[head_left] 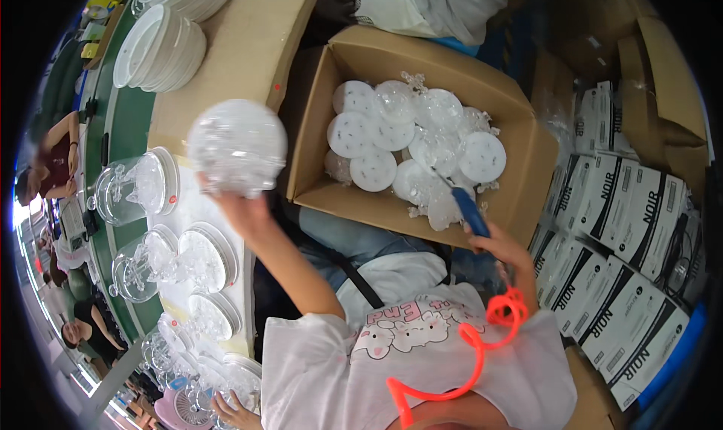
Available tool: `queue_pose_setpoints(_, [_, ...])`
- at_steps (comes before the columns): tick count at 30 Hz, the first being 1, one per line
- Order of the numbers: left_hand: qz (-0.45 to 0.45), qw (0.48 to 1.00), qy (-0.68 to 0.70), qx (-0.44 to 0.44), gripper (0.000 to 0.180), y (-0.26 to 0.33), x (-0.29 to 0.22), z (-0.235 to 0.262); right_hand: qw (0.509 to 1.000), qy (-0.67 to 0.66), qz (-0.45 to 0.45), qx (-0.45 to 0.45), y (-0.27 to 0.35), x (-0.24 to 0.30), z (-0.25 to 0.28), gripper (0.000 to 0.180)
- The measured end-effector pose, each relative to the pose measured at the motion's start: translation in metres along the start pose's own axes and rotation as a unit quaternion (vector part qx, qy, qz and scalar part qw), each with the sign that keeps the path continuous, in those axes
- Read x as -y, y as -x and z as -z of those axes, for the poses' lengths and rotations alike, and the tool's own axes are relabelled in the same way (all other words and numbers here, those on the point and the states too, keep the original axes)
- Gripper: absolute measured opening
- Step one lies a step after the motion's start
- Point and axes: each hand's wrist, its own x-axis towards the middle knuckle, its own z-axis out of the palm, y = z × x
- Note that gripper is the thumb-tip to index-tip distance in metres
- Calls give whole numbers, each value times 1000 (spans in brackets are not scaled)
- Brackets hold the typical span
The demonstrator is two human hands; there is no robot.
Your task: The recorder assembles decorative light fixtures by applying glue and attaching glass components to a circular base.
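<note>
My left hand [242, 208] is raised and holds a clear plastic globe [237, 147] with sparkly parts inside, over the edge of the work table. My right hand [503, 248] grips a blue-handled tool [468, 210] whose tip points into an open cardboard box [520, 196]. An orange coiled cord [482, 340] runs from the tool down across my white printed shirt. The box holds several clear globes and white perforated discs [352, 134].
Clear domed pieces on white bases [207, 257] lie on the table at left beside a green conveyor [132, 125]. Stacked white bowls [158, 50] sit at top left. Black-and-white cartons [625, 204] are stacked at right. Other people sit at far left; another person's hand [226, 411] is at the bottom.
</note>
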Motion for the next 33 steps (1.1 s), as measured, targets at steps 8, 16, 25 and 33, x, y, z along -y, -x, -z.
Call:
queue_pose_setpoints(8, [-206, 936, -244, -148, 41, -112, -27, 61, 990, 140, 2, 11, -41, -13, -28, 31])
queue_pose_setpoints(16, [-315, 789, -472, -238, 49, -86, 2, 70, 998, 46, -6, -53, -24, -19, -5, 26])
queue_pose_setpoints(25, [-310, 409, -576, 637, 35, 118, 202, -8, 992, -43, -48, -105, 37, -7, 14, 27])
queue_pose_setpoints(33, [-392, 80, -495, 772, 31, 155, 289, 19, 988, -30, -36, -149, 58, -13, 20, 30])
